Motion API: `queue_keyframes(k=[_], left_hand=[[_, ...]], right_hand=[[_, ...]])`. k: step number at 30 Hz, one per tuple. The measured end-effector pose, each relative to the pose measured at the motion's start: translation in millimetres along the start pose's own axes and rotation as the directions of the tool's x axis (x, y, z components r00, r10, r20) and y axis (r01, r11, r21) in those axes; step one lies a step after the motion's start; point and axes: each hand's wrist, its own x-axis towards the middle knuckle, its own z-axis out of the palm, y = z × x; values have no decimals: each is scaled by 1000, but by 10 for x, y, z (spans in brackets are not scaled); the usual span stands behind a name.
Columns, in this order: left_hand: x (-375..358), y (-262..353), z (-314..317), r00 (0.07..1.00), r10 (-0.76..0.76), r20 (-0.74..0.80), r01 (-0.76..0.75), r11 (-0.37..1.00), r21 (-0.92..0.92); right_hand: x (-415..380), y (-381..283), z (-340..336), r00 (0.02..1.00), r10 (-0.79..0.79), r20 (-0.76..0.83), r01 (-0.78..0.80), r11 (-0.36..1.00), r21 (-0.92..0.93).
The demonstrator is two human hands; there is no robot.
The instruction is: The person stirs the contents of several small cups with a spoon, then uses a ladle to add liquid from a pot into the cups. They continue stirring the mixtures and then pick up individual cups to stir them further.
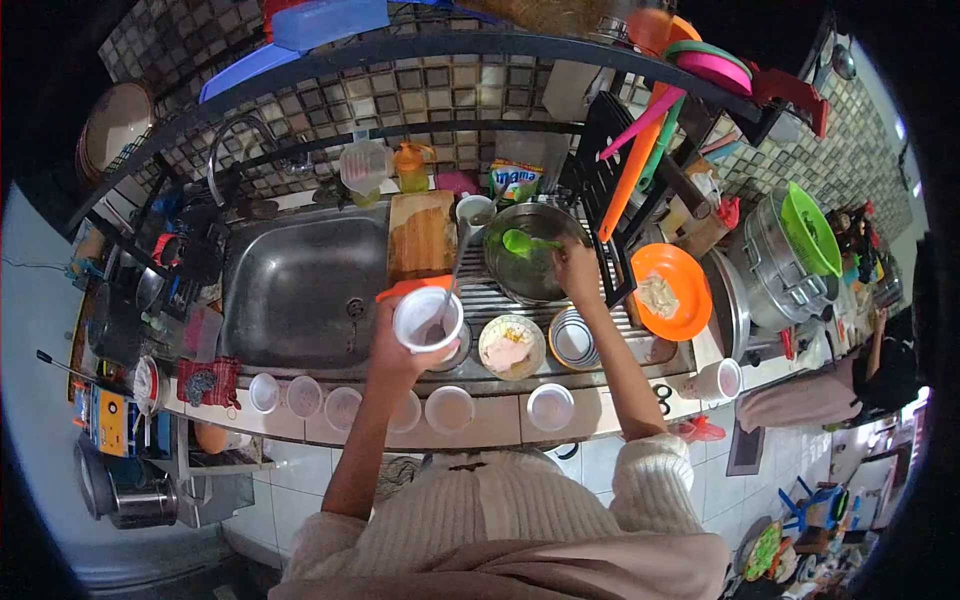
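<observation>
My left hand point(393, 352) is wrapped round a white plastic cup point(428, 318) and tilts its mouth toward me. The handle of a long metal utensil point(461, 262) runs up behind the cup's rim. Over a metal pot point(508, 277), my right hand point(577, 272) grips the handle of a green ladle point(519, 242), whose bowl lies inside the pot. Just in front of the pot sits a bowl point(512, 365) with pinkish and yellow food. A stack of round containers point(574, 338) stands to its right.
Several translucent cups point(450, 408) line the counter's front edge. A steel sink point(300, 280) and wooden cutting board point(422, 232) lie left of the pot. To the right are an orange plate point(690, 318) with pale food and a large steamer pot point(780, 265). A black rack bar point(430, 43) crosses overhead.
</observation>
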Motion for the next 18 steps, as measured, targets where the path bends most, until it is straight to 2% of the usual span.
queue_keyframes(k=[1,2,3,4,6,7,9,10,12,14,17,18], left_hand=[[41,113,30,995,98,27,-101,984,148],[89,92,50,995,100,23,-102,984,146],[137,70,72,982,183,56,-190,966,178],[169,68,87,960,263,92,-277,938,206],[184,40,153,954,291,76,-301,930,212],[214,-40,174,960,273,61,-279,946,166],[252,-92,200,965,257,48,-261,957,123],[259,-93,221,973,226,42,-229,969,94],[271,-127,255,980,193,39,-195,979,63],[289,-189,289,986,163,37,-164,986,7],[322,-202,336,984,166,60,-168,985,34],[347,-231,363,984,168,62,-171,985,32]], right_hand=[[32,43,107,984,-125,-129,134,989,62],[64,98,198,936,-236,-262,271,957,107],[72,88,205,900,-309,-308,341,939,54],[75,68,238,899,-310,-309,342,938,54],[78,55,324,835,-214,-507,327,934,145],[77,79,336,833,-213,-511,328,934,145],[39,78,317,901,32,-432,137,925,355],[8,54,289,901,33,-433,138,924,356],[-88,-10,156,886,218,-408,102,769,631],[-143,-11,98,889,256,-380,47,773,632],[-142,123,215,888,364,-280,87,465,881],[-175,88,187,887,365,-283,89,466,880]])
